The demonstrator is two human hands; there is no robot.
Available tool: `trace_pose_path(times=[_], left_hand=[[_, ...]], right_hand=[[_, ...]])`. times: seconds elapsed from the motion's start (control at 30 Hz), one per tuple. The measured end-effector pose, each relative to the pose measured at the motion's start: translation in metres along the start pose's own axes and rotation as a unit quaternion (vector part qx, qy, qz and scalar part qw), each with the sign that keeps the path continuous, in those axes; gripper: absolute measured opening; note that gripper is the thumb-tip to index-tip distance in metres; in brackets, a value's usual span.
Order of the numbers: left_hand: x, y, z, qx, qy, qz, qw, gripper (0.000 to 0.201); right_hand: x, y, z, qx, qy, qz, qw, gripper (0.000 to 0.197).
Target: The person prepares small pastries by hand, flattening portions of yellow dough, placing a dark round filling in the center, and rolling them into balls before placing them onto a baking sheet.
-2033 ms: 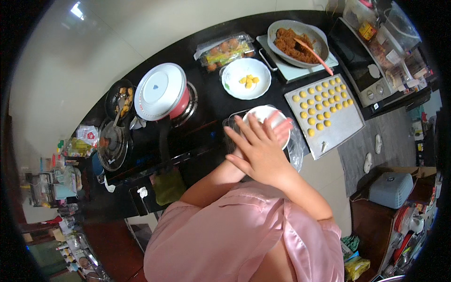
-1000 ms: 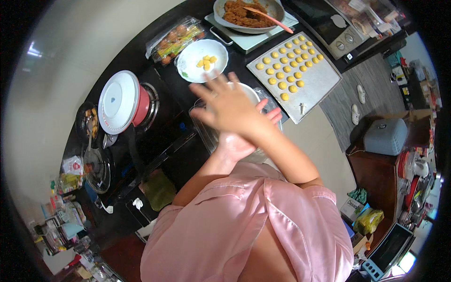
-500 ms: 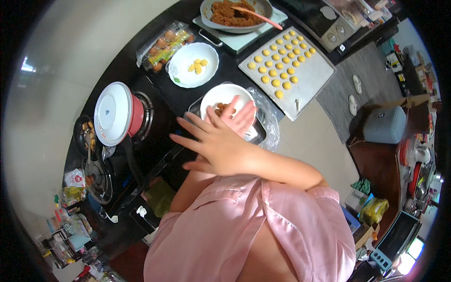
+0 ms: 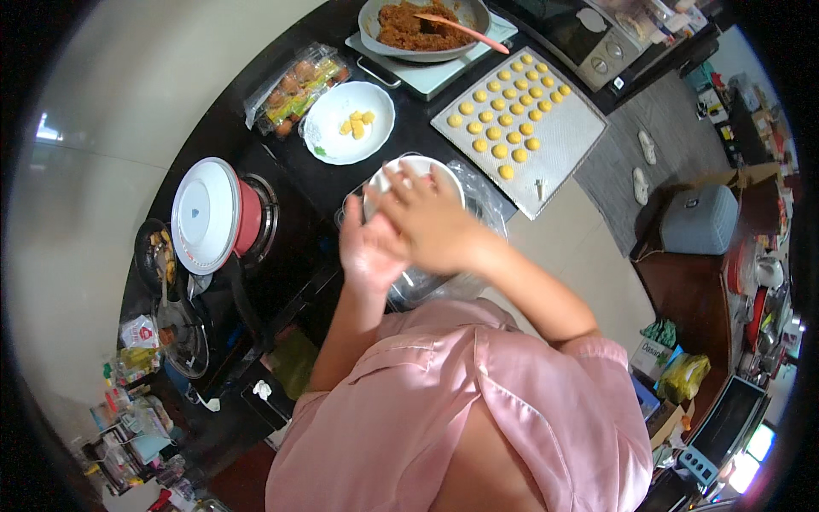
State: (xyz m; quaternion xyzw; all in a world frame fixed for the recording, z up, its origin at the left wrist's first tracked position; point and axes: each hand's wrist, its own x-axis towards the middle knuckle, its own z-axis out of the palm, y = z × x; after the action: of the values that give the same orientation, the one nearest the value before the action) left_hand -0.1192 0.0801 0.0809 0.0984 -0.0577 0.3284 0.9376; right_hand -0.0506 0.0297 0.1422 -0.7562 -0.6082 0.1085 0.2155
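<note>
My left hand [image 4: 373, 249] is turned palm up, its thumb stretched out to the side. Across it lies my right hand [image 4: 437, 226], palm down, with fingers extended and smeared by motion. The palms overlap, and whatever may lie between them is hidden. Just under and beyond the hands is a white bowl [image 4: 455, 183], mostly covered by them. Beyond that, a white scalloped plate [image 4: 328, 111] carries several small yellow dough pieces [image 4: 357, 125]. To the right, several round yellow dough pieces [image 4: 499, 151] sit in rows on a metal baking tray [image 4: 567, 141].
A pan [image 4: 368, 38] of brown filling with a pink spatula [image 4: 465, 31] stands at the back. Packed eggs [image 4: 299, 88] lie left of the plate. On the left-hand stove are a lidded red pot [image 4: 205, 215] and a small frying pan [image 4: 145, 256]. Crumpled clear plastic [image 4: 488, 209] borders the bowl.
My right hand has shifted up and right across the left, which now shows its palm and thumb. The brown balls seen in the bowl before are now covered by my hands.
</note>
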Motion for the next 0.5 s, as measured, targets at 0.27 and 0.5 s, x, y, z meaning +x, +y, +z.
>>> trace_pose_path(times=[0.27,0.5], left_hand=[[-0.001,0.021,0.037,-0.017,0.182,-0.256,0.949,0.074],[-0.019,0.007,0.023,-0.13,0.119,-0.342,0.923,0.076]], right_hand=[[0.015,0.009,-0.001,0.002,0.039,0.032,0.999,0.065],[0.026,-0.016,0.015,0.051,0.096,-0.073,0.991,0.067]])
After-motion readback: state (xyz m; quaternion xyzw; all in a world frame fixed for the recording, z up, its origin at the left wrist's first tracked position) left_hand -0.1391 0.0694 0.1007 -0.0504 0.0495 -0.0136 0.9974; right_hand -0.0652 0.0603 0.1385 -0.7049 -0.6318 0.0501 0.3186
